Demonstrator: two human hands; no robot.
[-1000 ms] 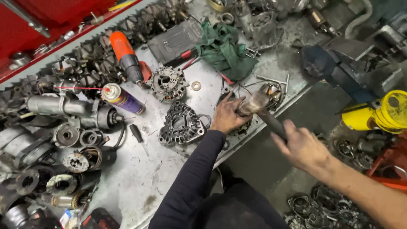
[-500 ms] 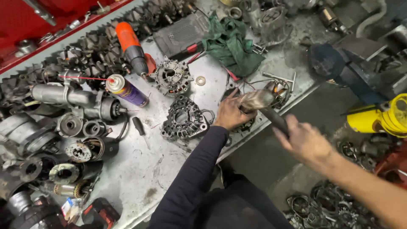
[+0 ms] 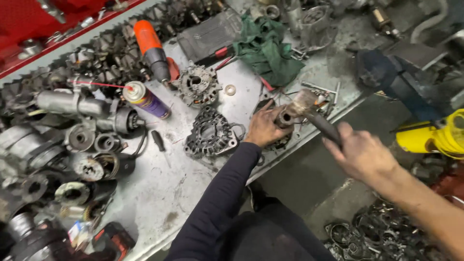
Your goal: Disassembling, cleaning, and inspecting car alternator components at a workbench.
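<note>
My left hand [image 3: 263, 128], in a dark sleeve, grips a round metal motor part [image 3: 282, 116] at the front edge of the grey workbench [image 3: 159, 193]. My right hand [image 3: 360, 154] is closed on the dark handle of a hammer [image 3: 323, 126]. The worn hammer head sits right beside the part, at its upper right. A black finned alternator housing [image 3: 210, 133] lies just left of my left hand.
A second housing [image 3: 197, 84], a washer [image 3: 230, 90], a spray can [image 3: 145, 100], an orange power tool [image 3: 152, 48] and a green rag [image 3: 270, 48] lie on the bench. Starter motors [image 3: 82, 104] crowd its left side. A blue vise [image 3: 391, 77] and a yellow tool [image 3: 435, 135] stand at right.
My right hand and the hammer have shifted slightly up and to the right. My left hand keeps its hold on the part. The view has drifted a little.
</note>
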